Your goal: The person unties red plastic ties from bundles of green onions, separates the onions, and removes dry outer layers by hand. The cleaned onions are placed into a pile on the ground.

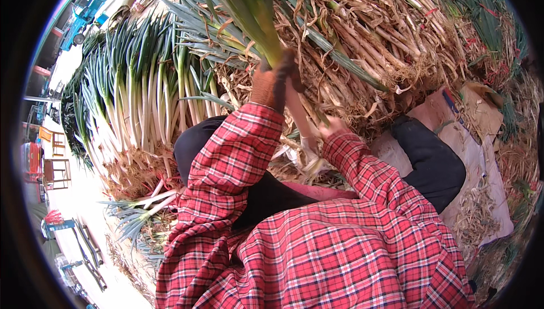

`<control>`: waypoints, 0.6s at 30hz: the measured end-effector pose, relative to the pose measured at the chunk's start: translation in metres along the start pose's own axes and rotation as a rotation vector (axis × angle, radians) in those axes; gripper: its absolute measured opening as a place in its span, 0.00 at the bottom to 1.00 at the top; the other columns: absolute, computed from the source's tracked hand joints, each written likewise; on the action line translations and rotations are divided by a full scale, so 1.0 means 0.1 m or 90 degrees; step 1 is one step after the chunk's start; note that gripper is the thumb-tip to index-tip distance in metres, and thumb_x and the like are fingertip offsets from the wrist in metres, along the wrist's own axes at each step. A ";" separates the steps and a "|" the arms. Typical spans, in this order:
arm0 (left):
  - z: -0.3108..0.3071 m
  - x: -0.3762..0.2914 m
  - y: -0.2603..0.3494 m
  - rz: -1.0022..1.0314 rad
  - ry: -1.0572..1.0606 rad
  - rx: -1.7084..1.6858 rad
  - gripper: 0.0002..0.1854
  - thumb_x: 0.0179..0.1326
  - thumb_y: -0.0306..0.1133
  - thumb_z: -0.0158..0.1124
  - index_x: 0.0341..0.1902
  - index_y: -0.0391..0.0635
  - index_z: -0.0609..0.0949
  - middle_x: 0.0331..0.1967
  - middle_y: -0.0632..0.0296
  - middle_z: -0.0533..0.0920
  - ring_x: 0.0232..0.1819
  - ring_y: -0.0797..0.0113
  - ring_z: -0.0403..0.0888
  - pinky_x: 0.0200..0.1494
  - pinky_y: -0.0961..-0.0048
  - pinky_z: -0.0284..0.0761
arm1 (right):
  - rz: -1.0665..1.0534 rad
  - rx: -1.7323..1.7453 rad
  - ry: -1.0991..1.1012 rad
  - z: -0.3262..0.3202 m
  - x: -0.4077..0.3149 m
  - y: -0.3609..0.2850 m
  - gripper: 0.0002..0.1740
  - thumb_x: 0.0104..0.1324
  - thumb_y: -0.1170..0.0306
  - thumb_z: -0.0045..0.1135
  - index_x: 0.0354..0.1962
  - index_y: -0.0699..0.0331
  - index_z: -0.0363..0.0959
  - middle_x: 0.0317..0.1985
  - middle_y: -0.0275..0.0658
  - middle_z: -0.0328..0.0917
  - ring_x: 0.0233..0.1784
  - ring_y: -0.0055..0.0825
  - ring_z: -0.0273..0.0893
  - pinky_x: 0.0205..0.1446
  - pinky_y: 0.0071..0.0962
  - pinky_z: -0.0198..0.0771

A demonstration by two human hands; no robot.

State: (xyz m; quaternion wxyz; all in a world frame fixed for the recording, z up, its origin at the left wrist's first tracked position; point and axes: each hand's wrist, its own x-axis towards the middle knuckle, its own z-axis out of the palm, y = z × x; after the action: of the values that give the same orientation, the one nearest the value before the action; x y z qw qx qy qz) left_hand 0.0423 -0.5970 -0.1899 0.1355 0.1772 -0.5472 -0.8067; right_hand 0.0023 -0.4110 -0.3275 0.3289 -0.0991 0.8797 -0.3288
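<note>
My left hand (276, 75), in a brown and black work glove, is closed around the shaft of a large green onion or leek (270, 39). Its green leaves point away from me, and its pale stem (298, 111) slants down towards my lap. Beside that stem, my right hand (332, 128) is curled on a greenish strip of leaf (321, 117); the cuff and fingers partly hide the grip. Loose pale peelings (312, 162) hang at the stem's lower end, between my knees.
Cleaned green onions (144, 96) stand in a row at left, roots towards me. Unpeeled stalks with dry leaves (361, 37) are heaped ahead and right. Several onions (146, 207) lie by my left knee. A littered sheet (476, 190) spreads at right. Wooden chairs (53, 139) stand far left.
</note>
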 end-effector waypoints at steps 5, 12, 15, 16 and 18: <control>-0.37 0.07 0.46 0.114 -0.066 -0.174 0.21 0.68 0.48 0.51 0.52 0.43 0.72 0.19 0.67 0.68 0.18 0.71 0.65 0.25 0.71 0.65 | 0.168 -0.263 -0.120 -0.19 -0.08 0.61 0.20 0.59 0.59 0.60 0.47 0.56 0.77 0.44 0.42 0.79 0.49 0.33 0.76 0.56 0.31 0.69; -0.33 0.14 0.48 0.094 -0.028 -0.235 0.25 0.65 0.54 0.53 0.50 0.43 0.72 0.15 0.68 0.66 0.14 0.72 0.62 0.20 0.71 0.61 | -0.381 0.529 -0.310 -0.31 -0.11 -0.58 0.33 0.61 0.52 0.60 0.54 0.70 0.68 0.47 0.45 0.78 0.47 0.30 0.79 0.53 0.26 0.74; -0.35 0.11 0.51 0.025 -0.030 -0.290 0.25 0.63 0.56 0.56 0.47 0.45 0.72 0.14 0.68 0.65 0.13 0.74 0.62 0.19 0.73 0.60 | -0.290 0.531 -0.466 -0.08 -0.46 -1.00 0.25 0.59 0.63 0.63 0.50 0.68 0.71 0.32 0.40 0.81 0.19 0.19 0.69 0.25 0.19 0.66; -0.42 0.12 0.58 0.072 -0.011 -0.267 0.24 0.65 0.56 0.53 0.47 0.45 0.73 0.14 0.71 0.65 0.13 0.74 0.61 0.19 0.73 0.60 | -0.175 0.397 -0.509 -0.08 -0.58 -0.99 0.19 0.58 0.67 0.62 0.45 0.67 0.75 0.26 0.37 0.81 0.14 0.18 0.67 0.21 0.18 0.64; -0.58 0.16 0.71 0.060 0.119 -0.210 0.24 0.66 0.55 0.52 0.48 0.44 0.73 0.15 0.73 0.66 0.14 0.75 0.63 0.20 0.74 0.62 | -0.066 0.268 -0.483 -0.09 -0.79 -0.86 0.16 0.58 0.72 0.62 0.43 0.71 0.76 0.22 0.39 0.80 0.14 0.17 0.70 0.16 0.17 0.63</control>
State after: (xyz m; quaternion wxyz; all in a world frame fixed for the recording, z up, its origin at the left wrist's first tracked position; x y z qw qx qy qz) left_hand 0.0546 -0.6775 -0.1455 0.2504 0.2014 -0.4003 -0.8582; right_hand 0.0534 -0.4408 -0.2265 0.6246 -0.1879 0.6046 -0.4572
